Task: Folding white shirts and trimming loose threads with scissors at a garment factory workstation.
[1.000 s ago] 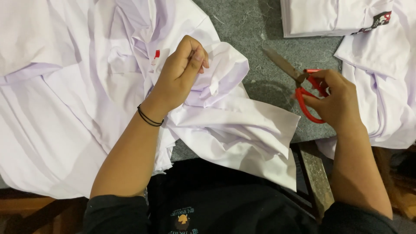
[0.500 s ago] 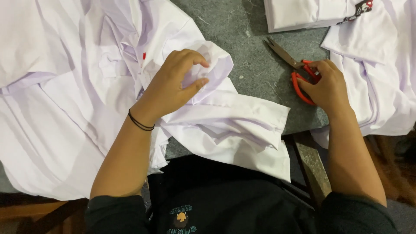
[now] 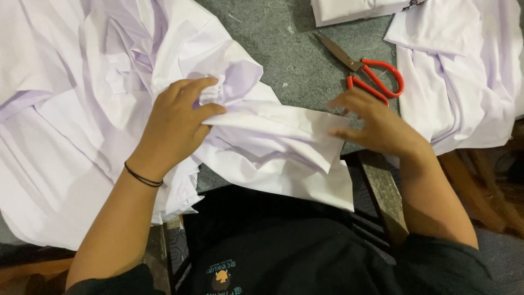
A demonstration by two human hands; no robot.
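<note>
Red scissors point(image 3: 376, 76) now released; R hand point(image 3: 376, 127) at white cloth point(image 3: 273, 147); L hand point(image 3: 177, 123) pinching.

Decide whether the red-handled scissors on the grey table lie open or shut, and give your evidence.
Shut: the scissors lie flat on the table, blades together in one point, beyond the right hand.

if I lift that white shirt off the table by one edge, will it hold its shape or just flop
Probably flop: the white shirt lies in soft folds and bunches under the left hand. It likely drags rather than slides on the rough grey table. It looks thin, so probably light, and its folds may open.
</note>
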